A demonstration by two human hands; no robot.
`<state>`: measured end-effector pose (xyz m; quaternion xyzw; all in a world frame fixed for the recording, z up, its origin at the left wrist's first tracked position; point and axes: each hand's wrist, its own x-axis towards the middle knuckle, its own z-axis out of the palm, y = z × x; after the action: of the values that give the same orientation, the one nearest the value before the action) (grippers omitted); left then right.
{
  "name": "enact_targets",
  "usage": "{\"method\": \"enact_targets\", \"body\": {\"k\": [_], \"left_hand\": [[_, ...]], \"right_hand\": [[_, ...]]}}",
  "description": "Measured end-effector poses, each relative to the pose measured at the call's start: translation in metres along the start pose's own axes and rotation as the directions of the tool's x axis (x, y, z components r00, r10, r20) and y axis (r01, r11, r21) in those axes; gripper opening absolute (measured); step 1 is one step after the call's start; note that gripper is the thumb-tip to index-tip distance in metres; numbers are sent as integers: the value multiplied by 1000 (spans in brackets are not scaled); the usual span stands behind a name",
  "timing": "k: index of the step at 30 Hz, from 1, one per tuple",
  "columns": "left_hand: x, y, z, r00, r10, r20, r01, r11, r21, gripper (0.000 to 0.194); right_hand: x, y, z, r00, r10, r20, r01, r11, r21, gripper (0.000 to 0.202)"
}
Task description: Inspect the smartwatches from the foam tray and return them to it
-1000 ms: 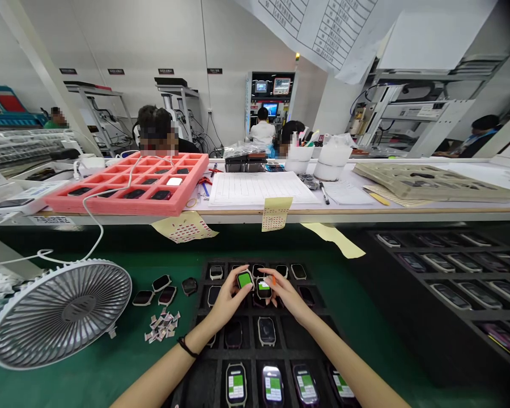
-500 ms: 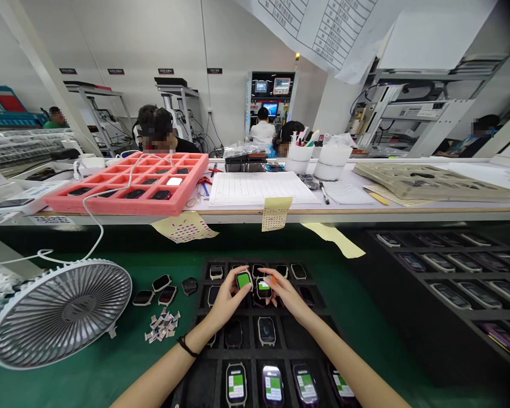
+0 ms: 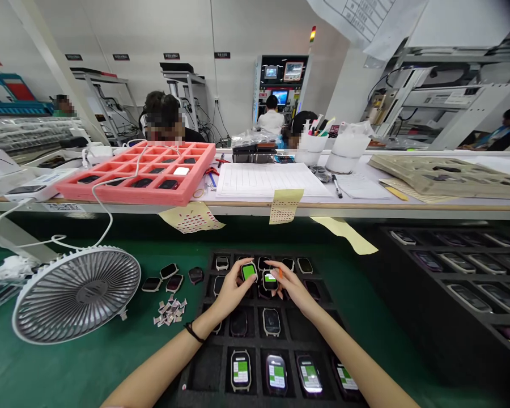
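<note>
My left hand [image 3: 232, 292] is closed on a smartwatch case [image 3: 249, 271] without a strap, its screen lit plain green and its thumb-side edge gripped. Just beside it, my right hand [image 3: 292, 288] grips a second smartwatch case [image 3: 270, 280], whose screen shows green and white. Something small and orange [image 3: 280, 274] shows at the right fingers; I cannot tell what it is. Both hands are over a black foam tray [image 3: 202, 365] with watch cases in its compartments. In the front row, several lit watches [image 3: 241, 371] show green and white blocks. Dark-screened watches [image 3: 271, 322] lie behind them.
A white fan [image 3: 79, 294] stands left on the green mat. Several watches [image 3: 169, 271] and a pile of small metallic pieces [image 3: 170, 311] lie beside it. Another black tray [image 3: 433, 283] is at right. The shelf ahead carries a pink foam tray [image 3: 187, 195] and papers [image 3: 272, 180]. People sit beyond.
The head view has turned a little, so the scene sits further right and slightly higher or lower in places. Both hands keep hold of the same two watches, nearly unmoved over the tray.
</note>
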<state>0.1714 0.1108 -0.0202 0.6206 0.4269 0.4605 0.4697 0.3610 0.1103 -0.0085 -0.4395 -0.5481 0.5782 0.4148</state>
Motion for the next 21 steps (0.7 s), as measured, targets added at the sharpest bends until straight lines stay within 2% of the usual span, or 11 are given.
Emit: {"method": "enact_targets", "body": {"k": [5, 12, 18, 21], "left_hand": [[-1, 2, -1, 999, -33, 16, 33, 999, -23, 39], [0, 0, 1, 1000, 10, 14, -10, 1000, 1, 44], [-1, 8, -2, 998, -52, 26, 53, 998, -36, 39], [-1, 10, -1, 999, -39, 29, 41, 998, -56, 39]], "right_hand": [[0, 1, 0, 1000, -3, -1, 3, 1000, 13, 49], [1, 1, 0, 1000, -9, 0, 9, 1000, 15, 51], [0, 0, 0, 1000, 3, 3, -3, 1000, 18, 50], [-1, -1, 0, 1000, 12, 2, -12, 1000, 6, 50]]}}
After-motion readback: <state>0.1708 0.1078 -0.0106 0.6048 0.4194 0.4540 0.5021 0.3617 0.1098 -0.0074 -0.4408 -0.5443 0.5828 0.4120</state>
